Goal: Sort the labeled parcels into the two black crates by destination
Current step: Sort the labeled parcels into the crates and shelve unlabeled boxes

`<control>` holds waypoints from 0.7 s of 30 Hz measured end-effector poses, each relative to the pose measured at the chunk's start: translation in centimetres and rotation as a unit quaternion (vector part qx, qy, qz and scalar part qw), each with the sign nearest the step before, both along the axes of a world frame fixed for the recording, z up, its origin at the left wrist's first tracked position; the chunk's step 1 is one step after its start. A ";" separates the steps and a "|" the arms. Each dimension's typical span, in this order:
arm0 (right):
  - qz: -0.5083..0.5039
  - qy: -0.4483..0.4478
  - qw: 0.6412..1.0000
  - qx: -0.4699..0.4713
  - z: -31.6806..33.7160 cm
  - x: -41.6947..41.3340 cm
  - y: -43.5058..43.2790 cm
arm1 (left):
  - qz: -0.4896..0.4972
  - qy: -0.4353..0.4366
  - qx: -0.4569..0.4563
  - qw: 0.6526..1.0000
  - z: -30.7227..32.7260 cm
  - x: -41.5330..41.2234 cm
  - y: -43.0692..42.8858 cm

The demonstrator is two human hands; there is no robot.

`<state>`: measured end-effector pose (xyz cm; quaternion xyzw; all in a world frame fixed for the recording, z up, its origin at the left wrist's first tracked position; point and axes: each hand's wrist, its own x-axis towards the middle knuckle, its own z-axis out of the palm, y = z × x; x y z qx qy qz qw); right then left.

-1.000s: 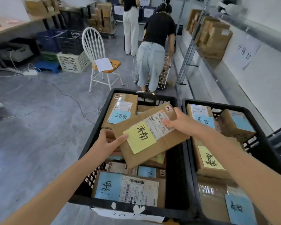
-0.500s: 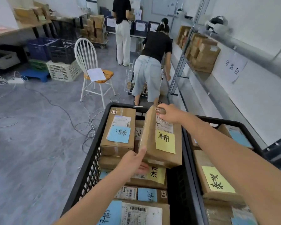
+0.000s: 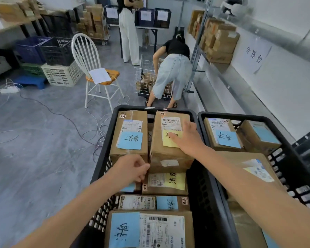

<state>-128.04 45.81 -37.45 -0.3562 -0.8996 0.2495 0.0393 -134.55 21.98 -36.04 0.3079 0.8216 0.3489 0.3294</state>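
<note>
- The brown cardboard parcel with the yellow sticky note (image 3: 159,153) lies in the upper middle of the frame. It is inside the left black plastic crate (image 3: 101,158), on top of another brown parcel with a yellow note (image 3: 166,183), and just beside a brown parcel with a blue note (image 3: 132,115).
- The right hand (image 3: 188,138) lies flat on its top face, fingers (image 3: 171,136) straight and slightly spread, partly covering the yellow note (image 3: 166,144).
- The left hand (image 3: 131,169) sits at the parcel's near-left corner with its fingers curled. I cannot tell whether they pinch the corner or only touch it.
- The step looks like seating the parcel, and it seems nearly done.
- Press down evenly with the flat palm so the box settles level on the one beneath. It overhangs that lower parcel a little, so a tilt seems possible.
- Nudge it with the left hand towards the top of the frame until it sits snug against the far rim, square with its blue-noted neighbour.
- Lift the right hand straight up, not sliding, so the sticky note is not dragged off.
- Check the handwriting before letting go. The notes in this crate appear to match each other, while the blue-noted box (image 3: 222,135) in the right black crate (image 3: 240,116) bears different characters.
- Leave labels facing up for the next check.
</note>
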 end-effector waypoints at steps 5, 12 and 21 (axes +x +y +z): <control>0.054 0.009 0.997 -0.056 -0.2 -0.1 -0.9 | -0.262 0.125 -0.132 0.948 -1.5 2.3 -3.3; -0.012 0.109 0.993 0.036 0.7 3.2 -2.8 | -0.414 0.147 -0.364 0.822 -4.2 3.7 -4.7; 0.209 0.071 0.973 0.072 3.0 8.2 -9.2 | -0.394 0.171 -0.297 0.853 -5.0 2.7 -4.6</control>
